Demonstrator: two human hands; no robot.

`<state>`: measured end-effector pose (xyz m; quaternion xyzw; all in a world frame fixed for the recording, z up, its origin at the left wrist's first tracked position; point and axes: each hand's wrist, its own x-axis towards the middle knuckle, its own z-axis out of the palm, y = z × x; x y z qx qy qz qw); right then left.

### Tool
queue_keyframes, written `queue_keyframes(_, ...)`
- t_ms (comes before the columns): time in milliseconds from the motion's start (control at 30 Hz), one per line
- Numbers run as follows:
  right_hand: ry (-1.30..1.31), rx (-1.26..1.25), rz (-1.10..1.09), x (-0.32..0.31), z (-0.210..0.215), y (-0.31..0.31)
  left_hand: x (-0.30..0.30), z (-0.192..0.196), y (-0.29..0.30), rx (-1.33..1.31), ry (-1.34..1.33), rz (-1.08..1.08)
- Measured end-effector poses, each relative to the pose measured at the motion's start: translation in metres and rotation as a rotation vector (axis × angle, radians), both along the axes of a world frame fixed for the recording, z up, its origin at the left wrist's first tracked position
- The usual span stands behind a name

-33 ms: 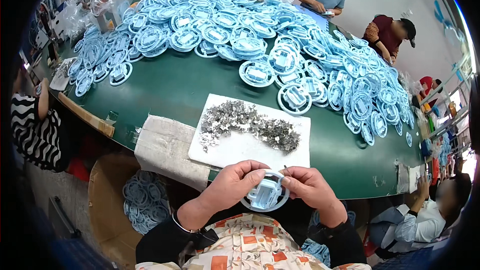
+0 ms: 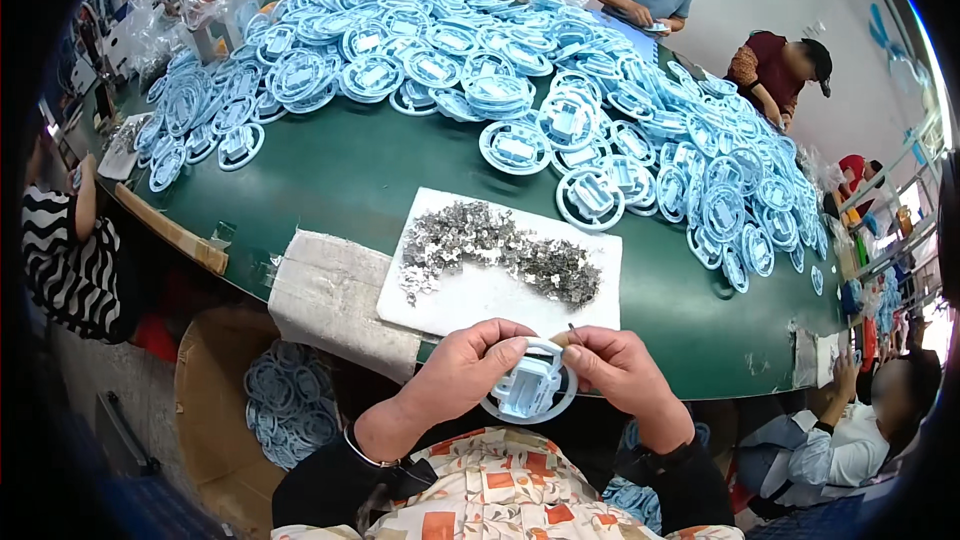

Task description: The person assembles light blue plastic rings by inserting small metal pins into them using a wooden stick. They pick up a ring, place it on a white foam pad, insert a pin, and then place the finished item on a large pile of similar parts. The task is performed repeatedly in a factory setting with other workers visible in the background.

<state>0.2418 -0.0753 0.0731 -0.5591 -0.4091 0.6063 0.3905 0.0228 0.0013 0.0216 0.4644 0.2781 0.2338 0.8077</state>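
My left hand grips the upper left rim of a light-blue plastic ring-shaped part with a boxy compartment in its middle. The part is held in front of my body by the table's near edge. At its upper right rim, my right hand is closed in a pinch. A thin dark tip shows above those fingers; what it belongs to is hidden. Just beyond my hands, small silvery metal pieces lie heaped on a white board.
Many similar blue parts are piled across the green table. A whitish cloth-like sheet lies left of the board. Below left, a cardboard box holds more blue parts. Several people work around the table, one seated person near right.
My right fingers have shifted slightly up and left along the part's rim. The left hand keeps its grip almost unmoved.
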Motion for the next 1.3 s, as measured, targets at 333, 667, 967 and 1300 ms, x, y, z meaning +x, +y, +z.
queue_keyframes(333,-0.891,0.628,0.225,-0.047,-0.018,0.112,-0.014,-0.012,0.005,0.183,0.149,0.045)
queue_keyframes(667,-1.116,0.659,0.344,-0.051,-0.028,0.131,-0.019,-0.006,0.014,0.073,0.118,-0.034)
queue_keyframes(967,-1.011,0.595,0.281,-0.052,-0.027,0.128,-0.02,-0.006,0.018,0.102,0.115,-0.059)
queue_keyframes(1300,-0.801,0.58,0.257,-0.034,-0.009,0.112,-0.014,-0.012,0.014,0.055,0.057,0.098)
